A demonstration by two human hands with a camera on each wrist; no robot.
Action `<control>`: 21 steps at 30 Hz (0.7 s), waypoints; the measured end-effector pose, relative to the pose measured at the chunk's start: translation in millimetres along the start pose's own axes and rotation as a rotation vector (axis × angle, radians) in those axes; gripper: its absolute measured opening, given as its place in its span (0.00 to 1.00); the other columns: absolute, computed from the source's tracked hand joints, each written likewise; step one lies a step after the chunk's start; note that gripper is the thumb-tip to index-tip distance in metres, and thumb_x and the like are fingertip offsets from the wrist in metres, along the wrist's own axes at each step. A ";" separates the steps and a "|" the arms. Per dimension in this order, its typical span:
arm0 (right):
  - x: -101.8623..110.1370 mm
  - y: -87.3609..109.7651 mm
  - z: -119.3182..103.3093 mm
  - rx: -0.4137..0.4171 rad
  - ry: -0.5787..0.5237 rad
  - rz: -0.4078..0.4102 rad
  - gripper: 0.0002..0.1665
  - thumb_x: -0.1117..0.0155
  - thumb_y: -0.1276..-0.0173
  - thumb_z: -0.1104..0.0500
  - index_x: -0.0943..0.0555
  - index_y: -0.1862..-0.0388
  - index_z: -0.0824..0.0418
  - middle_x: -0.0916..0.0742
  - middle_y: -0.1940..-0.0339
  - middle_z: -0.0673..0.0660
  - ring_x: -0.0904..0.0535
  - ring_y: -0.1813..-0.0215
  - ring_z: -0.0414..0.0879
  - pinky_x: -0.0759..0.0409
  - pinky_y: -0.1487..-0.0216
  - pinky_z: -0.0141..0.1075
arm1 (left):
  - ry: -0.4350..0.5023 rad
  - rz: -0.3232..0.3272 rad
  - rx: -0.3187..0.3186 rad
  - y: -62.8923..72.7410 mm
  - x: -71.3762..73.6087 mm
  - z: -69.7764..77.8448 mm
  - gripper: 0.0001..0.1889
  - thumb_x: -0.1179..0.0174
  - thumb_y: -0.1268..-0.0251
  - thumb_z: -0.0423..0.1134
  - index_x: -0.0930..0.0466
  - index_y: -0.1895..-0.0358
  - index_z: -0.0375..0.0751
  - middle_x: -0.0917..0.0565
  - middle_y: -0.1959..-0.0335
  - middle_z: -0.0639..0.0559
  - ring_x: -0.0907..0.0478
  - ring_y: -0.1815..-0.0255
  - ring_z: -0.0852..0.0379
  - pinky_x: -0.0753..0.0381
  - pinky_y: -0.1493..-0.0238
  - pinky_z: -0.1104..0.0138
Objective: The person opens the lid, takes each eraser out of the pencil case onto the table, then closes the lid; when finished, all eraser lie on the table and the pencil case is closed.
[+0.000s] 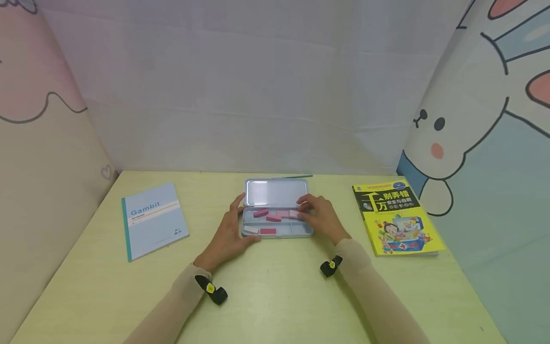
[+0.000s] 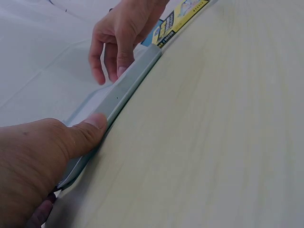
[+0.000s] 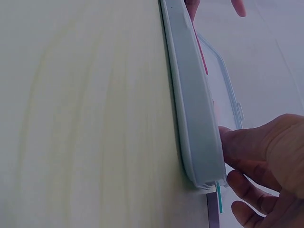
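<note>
A pale blue tin case [image 1: 301,231] lies with its lid [image 1: 275,192] raised toward the back. Several small blocks, pink to white, lie in its compartments, among them a dark pink block [image 1: 268,231] and a white block [image 1: 251,230] at the front. My left hand [image 1: 229,236] grips the case's left end, thumb [image 2: 92,126] on the front wall. Over the right end, my right hand [image 1: 323,217] reaches in with bent fingers and pinches a pale pink block [image 1: 294,214]. In the right wrist view its thumb [image 3: 242,142] passes behind the rim, hiding the fingertips.
A light blue notebook [image 1: 156,220] lies on the table [image 1: 275,296] at the left, and a yellow book [image 1: 399,220] at the right. Behind the lid is a thin green stick [image 1: 301,177]. A white curtain [image 1: 258,95] hangs along the back edge.
</note>
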State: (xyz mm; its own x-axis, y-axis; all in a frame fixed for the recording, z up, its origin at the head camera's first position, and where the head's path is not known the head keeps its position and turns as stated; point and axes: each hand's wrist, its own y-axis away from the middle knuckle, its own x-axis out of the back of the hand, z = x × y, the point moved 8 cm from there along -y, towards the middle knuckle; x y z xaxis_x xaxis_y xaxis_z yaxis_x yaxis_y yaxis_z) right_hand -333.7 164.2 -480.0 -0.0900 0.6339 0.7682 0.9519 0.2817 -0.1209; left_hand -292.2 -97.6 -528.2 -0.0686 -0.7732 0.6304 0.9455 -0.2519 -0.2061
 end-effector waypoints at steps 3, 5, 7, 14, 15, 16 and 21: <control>-0.8 0.3 -2.0 -0.011 0.012 -0.009 0.18 0.26 0.30 0.65 0.15 0.43 0.59 0.07 0.54 0.57 0.20 0.48 0.54 0.24 0.37 0.52 | -0.005 -0.002 0.002 -0.7 0.0 -1.0 0.69 0.16 0.44 0.46 0.65 0.12 0.68 0.28 0.24 0.37 0.30 0.23 0.36 0.30 0.20 0.37; -2.0 0.7 -2.7 -0.014 0.015 -0.014 0.18 0.26 0.31 0.66 0.15 0.43 0.59 0.09 0.56 0.56 0.20 0.50 0.53 0.22 0.37 0.50 | -0.009 -0.004 0.005 -0.9 -0.3 -1.8 0.69 0.16 0.44 0.47 0.65 0.12 0.68 0.28 0.24 0.37 0.30 0.23 0.36 0.30 0.20 0.37; -3.0 0.9 -3.8 -0.005 0.021 -0.012 0.19 0.25 0.31 0.66 0.15 0.43 0.59 0.09 0.57 0.56 0.19 0.51 0.52 0.19 0.37 0.50 | -0.013 -0.006 0.010 -1.0 -0.5 -2.1 0.69 0.17 0.44 0.47 0.65 0.12 0.68 0.28 0.24 0.37 0.30 0.23 0.36 0.30 0.20 0.37; -4.5 2.1 -6.3 0.040 -0.011 -0.011 0.20 0.27 0.31 0.70 0.16 0.43 0.60 0.10 0.60 0.55 0.17 0.54 0.50 0.17 0.39 0.48 | -0.011 -0.004 0.002 0.1 0.5 1.2 0.68 0.17 0.44 0.46 0.65 0.12 0.65 0.28 0.24 0.37 0.30 0.23 0.36 0.30 0.21 0.36; -4.1 2.6 -5.9 0.044 -0.019 -0.006 0.20 0.27 0.32 0.71 0.16 0.42 0.60 0.10 0.60 0.55 0.17 0.54 0.50 0.17 0.39 0.48 | -0.010 -0.005 0.004 0.2 0.5 1.1 0.69 0.17 0.44 0.46 0.65 0.12 0.66 0.28 0.23 0.37 0.30 0.23 0.36 0.30 0.20 0.36; -3.6 3.0 -4.9 0.048 -0.024 0.001 0.21 0.27 0.32 0.71 0.16 0.42 0.60 0.09 0.60 0.56 0.16 0.54 0.50 0.16 0.39 0.49 | -0.008 -0.006 0.005 0.3 0.3 0.9 0.69 0.17 0.44 0.46 0.65 0.12 0.67 0.28 0.24 0.37 0.30 0.23 0.36 0.31 0.20 0.36; 5.7 5.6 2.1 0.067 -0.080 0.078 0.23 0.28 0.32 0.73 0.17 0.40 0.59 0.09 0.60 0.56 0.14 0.54 0.50 0.13 0.39 0.50 | -0.008 -0.005 -0.001 0.5 0.4 1.8 0.69 0.17 0.44 0.46 0.66 0.12 0.67 0.28 0.24 0.37 0.30 0.23 0.36 0.30 0.20 0.36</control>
State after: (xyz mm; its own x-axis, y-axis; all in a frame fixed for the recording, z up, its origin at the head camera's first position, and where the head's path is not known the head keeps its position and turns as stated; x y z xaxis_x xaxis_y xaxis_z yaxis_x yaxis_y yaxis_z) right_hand -329.5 170.9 -477.6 -0.0421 0.7103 0.7027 0.9354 0.2752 -0.2221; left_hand -291.1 -96.9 -526.7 -0.0706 -0.7671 0.6376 0.9448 -0.2564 -0.2039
